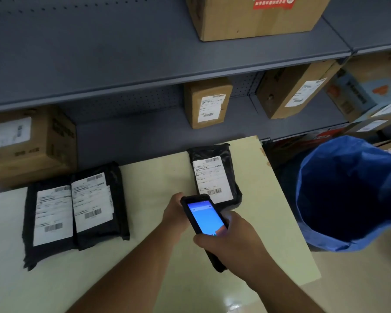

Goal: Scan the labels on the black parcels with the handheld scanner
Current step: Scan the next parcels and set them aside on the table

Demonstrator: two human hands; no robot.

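A black handheld scanner [204,219] with a lit blue screen sits in both my hands above the pale table [158,181]. My right hand [233,242] grips its lower body, and my left hand [175,211] holds its upper left edge. Just beyond the scanner's top lies a black parcel [229,159] with a white barcode label facing up. Two more black parcels lie side by side at the table's left: one [29,213] at the far left, the other [119,199] overlapping its right edge. Both show white labels.
A blue plastic bin [348,193] with a bag liner stands right of the table. Behind the table runs grey metal shelving [145,71] holding several labelled cardboard boxes, one [209,102] directly behind the near parcel and one [29,141] at the left.
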